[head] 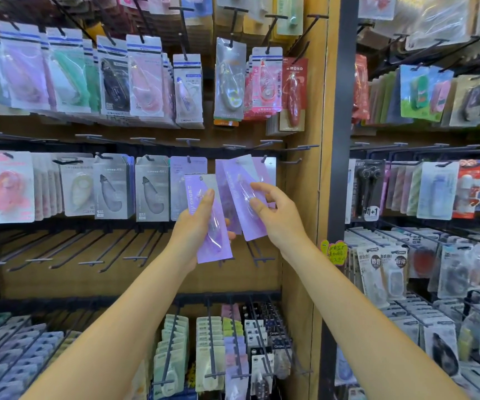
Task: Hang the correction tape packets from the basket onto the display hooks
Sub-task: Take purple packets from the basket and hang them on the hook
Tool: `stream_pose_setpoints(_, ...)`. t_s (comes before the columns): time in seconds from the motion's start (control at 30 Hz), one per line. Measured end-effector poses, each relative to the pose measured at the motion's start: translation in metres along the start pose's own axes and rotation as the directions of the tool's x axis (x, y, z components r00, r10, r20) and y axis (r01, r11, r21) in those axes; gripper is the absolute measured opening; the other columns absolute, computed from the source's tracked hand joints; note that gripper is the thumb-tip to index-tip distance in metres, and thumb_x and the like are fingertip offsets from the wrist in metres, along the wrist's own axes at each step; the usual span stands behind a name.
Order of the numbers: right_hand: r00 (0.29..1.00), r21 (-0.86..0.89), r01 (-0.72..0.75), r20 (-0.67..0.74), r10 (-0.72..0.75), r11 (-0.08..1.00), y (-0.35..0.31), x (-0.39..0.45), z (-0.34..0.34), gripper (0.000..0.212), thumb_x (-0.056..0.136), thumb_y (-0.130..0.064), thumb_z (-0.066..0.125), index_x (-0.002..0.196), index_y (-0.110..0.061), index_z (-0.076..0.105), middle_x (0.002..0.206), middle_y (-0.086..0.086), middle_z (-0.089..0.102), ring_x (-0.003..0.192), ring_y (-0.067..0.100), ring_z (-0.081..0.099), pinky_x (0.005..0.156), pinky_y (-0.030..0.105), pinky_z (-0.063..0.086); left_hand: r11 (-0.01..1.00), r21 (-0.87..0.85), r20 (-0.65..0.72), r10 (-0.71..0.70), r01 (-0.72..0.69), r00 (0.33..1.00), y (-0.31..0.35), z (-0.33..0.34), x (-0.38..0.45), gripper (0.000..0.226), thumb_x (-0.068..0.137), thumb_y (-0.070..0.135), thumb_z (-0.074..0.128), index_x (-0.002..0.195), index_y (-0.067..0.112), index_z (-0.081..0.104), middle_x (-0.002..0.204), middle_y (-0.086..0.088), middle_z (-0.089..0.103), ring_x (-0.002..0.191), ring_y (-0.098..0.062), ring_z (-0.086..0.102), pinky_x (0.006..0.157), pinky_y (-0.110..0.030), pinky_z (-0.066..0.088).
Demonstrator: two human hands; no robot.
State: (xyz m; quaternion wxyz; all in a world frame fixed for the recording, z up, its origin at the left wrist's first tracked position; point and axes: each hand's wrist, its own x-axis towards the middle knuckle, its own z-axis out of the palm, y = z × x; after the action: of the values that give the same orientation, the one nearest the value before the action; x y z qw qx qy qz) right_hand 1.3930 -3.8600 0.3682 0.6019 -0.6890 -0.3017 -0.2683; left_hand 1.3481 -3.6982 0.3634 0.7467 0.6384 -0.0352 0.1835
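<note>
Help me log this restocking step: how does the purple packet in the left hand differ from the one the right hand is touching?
The left-hand packet is off the display, gripped in the left hand; the right-hand packet is up at the hook row, pinched by the right hand. The left-hand packet sits lower and tilts slightly; the right-hand packet leans more and overlaps other purple packets. Both are purple correction tape packets.

The packet in the left hand is showing lilac with white lettering, and the packet under the right hand is showing the same lilac. Grey packets are hanging beside them on black hooks, against a tan wooden backboard.
</note>
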Motion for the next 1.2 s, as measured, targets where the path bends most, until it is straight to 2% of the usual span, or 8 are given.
stream_pose_setpoints(0.2,1.000,-0.034,-0.026,-0.006,0.026,0.999,0.006,0.011,0.017,0.034,0.103,-0.018,0.056,0.138,-0.018,0.058,0.138,-0.007,0.053,0.133,0.015,0.047,0.110,0.035,0.046,1.000,-0.014,0.031,-0.008,0.008,0.999,0.003,-0.015,0.002,0.044,0.102,0.052,0.055,0.116,0.011,0.064,0.078,-0.007,0.078,0.065,-0.026,0.074,0.058,-0.030,0.057)
stream_pose_setpoints(0.33,0.999,-0.045,-0.036,-0.032,0.034,0.998,0.007,0.014,0.025,0.037,0.103,-0.020,0.057,0.140,-0.015,0.058,0.147,-0.002,0.052,0.137,0.015,0.044,0.089,0.006,0.044,0.998,-0.060,0.057,-0.014,0.018,0.998,0.005,-0.020,0.003,0.041,0.103,0.040,0.051,0.124,0.005,0.056,0.076,-0.011,0.073,0.060,-0.030,0.069,0.060,-0.034,0.055)
stream_pose_setpoints(0.57,0.999,-0.189,-0.031,-0.019,0.028,0.982,0.006,0.018,0.035,0.039,0.101,-0.025,0.062,0.139,-0.022,0.058,0.115,-0.007,0.058,0.095,0.006,0.051,0.071,0.004,0.043,0.997,-0.043,0.150,0.065,-0.059,0.987,0.002,-0.033,0.000,0.032,0.105,0.031,0.057,0.126,0.007,0.063,0.105,-0.020,0.075,0.081,-0.032,0.076,0.068,-0.037,0.062)
stream_pose_setpoints(0.8,1.000,-0.409,0.020,-0.006,-0.025,0.912,0.003,0.007,0.026,0.035,0.102,-0.028,0.059,0.136,-0.021,0.061,0.109,-0.001,0.053,0.087,0.007,0.050,0.068,-0.001,0.037,0.989,-0.121,0.151,0.100,-0.082,0.983,-0.001,-0.040,0.001,0.041,0.104,0.029,0.059,0.135,0.003,0.059,0.109,-0.017,0.076,0.096,-0.036,0.076,0.070,-0.036,0.062)
stream_pose_setpoints(0.9,0.999,-0.267,-0.025,0.038,0.036,0.963,0.002,-0.005,0.028,0.026,0.100,-0.034,0.062,0.122,-0.022,0.065,0.103,-0.002,0.060,0.083,0.009,0.058,0.068,0.007,0.043,0.984,-0.146,0.116,0.121,-0.104,0.986,-0.004,-0.037,0.004,0.040,0.103,0.031,0.061,0.132,0.004,0.063,0.115,-0.015,0.076,0.103,-0.031,0.075,0.079,-0.036,0.062)
stream_pose_setpoints(0.97,0.973,-0.125,-0.138,0.169,0.158,0.983,0.002,-0.012,0.035,0.026,0.094,-0.042,0.068,0.112,-0.024,0.065,0.099,0.001,0.065,0.079,0.015,0.065,0.065,0.024,0.053,0.981,-0.147,0.112,0.145,-0.127,0.983,-0.006,-0.032,0.005,0.036,0.103,0.031,0.060,0.127,0.005,0.065,0.113,-0.011,0.077,0.099,-0.025,0.076,0.075,-0.030,0.060)
stream_pose_setpoints(1.07,0.957,-0.122,-0.143,0.235,0.168,0.982,0.003,-0.021,0.044,0.028,0.087,-0.044,0.076,0.104,-0.025,0.064,0.094,0.002,0.065,0.082,0.020,0.065,0.071,0.039,0.057,0.983,-0.145,0.114,0.129,-0.112,0.985,-0.007,-0.025,0.007,0.036,0.101,0.033,0.063,0.125,0.007,0.067,0.110,-0.010,0.077,0.097,-0.025,0.076,0.072,-0.031,0.061)
stream_pose_setpoints(1.2,0.965,-0.078,-0.155,0.200,0.168,0.985,0.000,-0.020,0.039,0.024,0.093,-0.039,0.070,0.104,-0.023,0.057,0.097,-0.008,0.062,0.090,0.012,0.061,0.074,0.025,0.050,0.986,-0.104,0.187,0.145,-0.127,0.972,-0.008,-0.027,0.010,0.041,0.101,0.039,0.061,0.133,0.014,0.065,0.123,-0.008,0.075,0.110,-0.026,0.073,0.090,-0.042,0.059)
